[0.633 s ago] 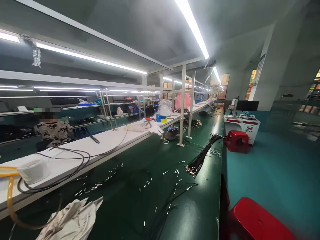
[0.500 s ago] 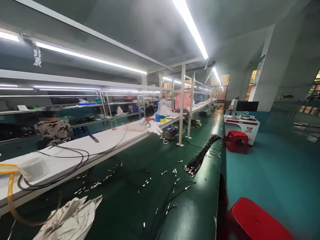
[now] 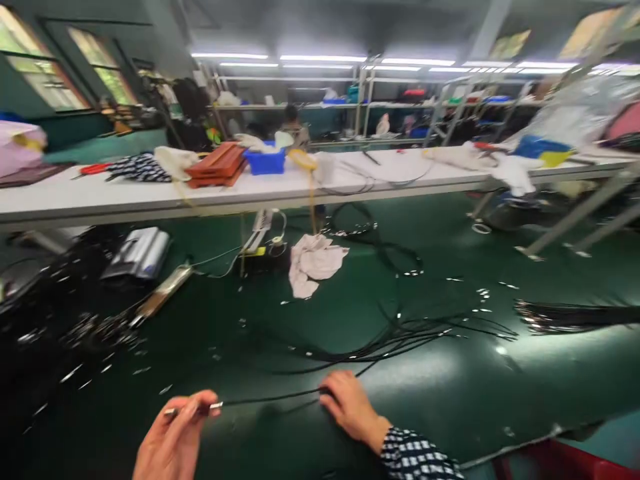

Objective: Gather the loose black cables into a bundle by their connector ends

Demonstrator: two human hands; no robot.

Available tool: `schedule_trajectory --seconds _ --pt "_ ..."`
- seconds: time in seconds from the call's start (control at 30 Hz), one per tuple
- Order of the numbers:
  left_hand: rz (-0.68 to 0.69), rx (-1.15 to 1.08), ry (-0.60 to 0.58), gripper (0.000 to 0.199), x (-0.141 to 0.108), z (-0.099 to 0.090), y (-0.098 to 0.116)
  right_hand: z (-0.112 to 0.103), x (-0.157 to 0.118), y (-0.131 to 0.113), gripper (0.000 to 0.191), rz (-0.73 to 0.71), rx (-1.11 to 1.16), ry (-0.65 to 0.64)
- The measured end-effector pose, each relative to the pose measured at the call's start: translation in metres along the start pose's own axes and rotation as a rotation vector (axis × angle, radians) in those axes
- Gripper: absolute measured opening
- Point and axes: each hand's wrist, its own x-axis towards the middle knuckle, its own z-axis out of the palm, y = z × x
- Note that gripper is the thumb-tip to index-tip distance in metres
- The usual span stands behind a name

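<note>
In the head view my left hand [image 3: 175, 433] pinches the end of a thin black cable [image 3: 270, 400], low and left of centre. A bright metal tip shows at its fingertips, and a small metallic bit sticks out on the other side of the fingers. Farther right, my right hand [image 3: 350, 405] is closed around the same cable, close to the green tabletop [image 3: 430, 393]. Between the hands the cable runs nearly straight. Just beyond my right hand lies a loose bunch of black cables [image 3: 390, 341] with shiny ends.
A tied bundle of black cables [image 3: 575, 316] lies at right. Further back are a crumpled cloth [image 3: 317, 263], a power strip [image 3: 163, 293] and a white shelf [image 3: 210, 200] carrying a blue bin [image 3: 265, 160]. Dark cable heaps fill the left. A red stool [image 3: 565, 460] stands at lower right.
My view has swung left and down from the length of the bench to the tabletop. Both hands, out of view before, now appear holding a black cable.
</note>
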Motion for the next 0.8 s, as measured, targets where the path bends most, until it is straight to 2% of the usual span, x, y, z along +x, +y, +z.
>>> schedule_trajectory --seconds 0.07,0.13,0.2,0.27,0.37,0.43,0.53,0.63,0.7,0.8 --pt "-0.091 -0.249 0.071 0.027 0.006 -0.007 -0.013 -0.014 -0.011 0.005 0.023 0.013 0.021 -0.067" --pt "-0.343 -0.411 0.052 0.01 0.004 -0.008 -0.034 -0.019 -0.023 0.007 0.025 0.052 0.054 -0.183" --pt "-0.573 -0.477 -0.007 0.018 -0.002 -0.006 -0.058 -0.016 -0.035 0.006 0.029 0.109 0.053 -0.32" --pt "-0.672 -0.527 -0.043 0.02 -0.01 -0.002 -0.079 -0.011 -0.044 0.006 0.034 0.138 0.028 -0.443" --pt "-0.686 -0.634 -0.069 0.015 -0.016 -0.002 -0.096 -0.006 -0.037 0.01 0.035 0.102 0.018 -0.531" --pt "-0.662 -0.644 -0.118 0.014 -0.016 -0.004 -0.1 -0.004 -0.017 0.013 0.032 0.084 0.039 -0.45" --pt "-0.623 -0.566 -0.176 0.02 -0.014 -0.006 -0.101 0.012 0.026 0.018 0.03 0.058 0.003 -0.236" --pt "-0.603 -0.533 -0.189 0.026 -0.012 -0.005 -0.099 0.038 0.058 0.018 0.028 -0.017 -0.179 -0.188" --pt "-0.606 -0.534 -0.172 0.03 -0.011 -0.006 -0.098 0.049 0.066 0.015 0.021 -0.036 -0.235 -0.189" --pt "-0.651 -0.531 -0.163 0.038 -0.008 -0.01 -0.097 0.048 0.056 0.006 0.025 0.009 -0.06 -0.263"
